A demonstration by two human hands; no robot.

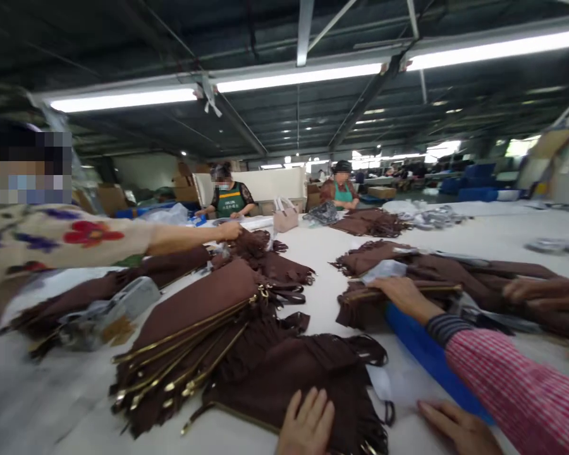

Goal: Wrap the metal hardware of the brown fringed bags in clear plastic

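My left hand [308, 422] lies flat, fingers stretched, on a dark brown fringed bag [284, 370] with a gold zip along its near edge. To its right, my right hand [458, 430] is low over the white table beside the bag's fringe, at what looks like clear plastic film [405, 385]. Its fingers are extended and slightly blurred, and I see nothing gripped in it. Just left of the fringed bag is a fanned stack of brown zipped bags [203, 297] with gold zips.
A co-worker's hand [403, 294] in a checked sleeve touches a brown bag pile over a blue piece [427, 354]. Another person's arm [189, 239] reaches in from the left over brown bags. Two people [230, 199] are across the white table [313, 303]; a pink handbag [285, 218] stands there.
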